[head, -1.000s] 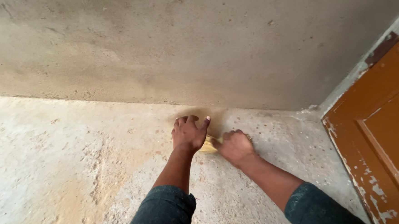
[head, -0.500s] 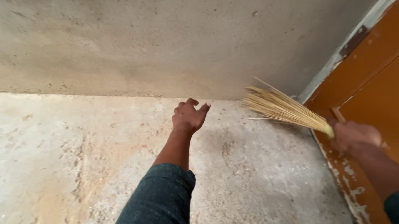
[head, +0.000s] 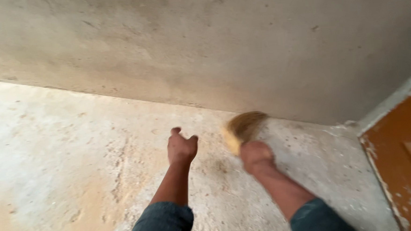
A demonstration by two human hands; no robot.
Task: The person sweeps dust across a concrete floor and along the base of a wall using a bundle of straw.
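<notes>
The small yellow straw hand broom (head: pixel 242 127) is blurry, low over the rough grey concrete floor (head: pixel 76 159) near the grey plaster wall (head: pixel 211 49). The right hand (head: pixel 257 157) is closed tight around its end. The left hand (head: pixel 181 147) is loose, half open and holds nothing. I think short, low strokes close to the wall work best, away from the orange wooden door (head: pixel 405 166).
</notes>
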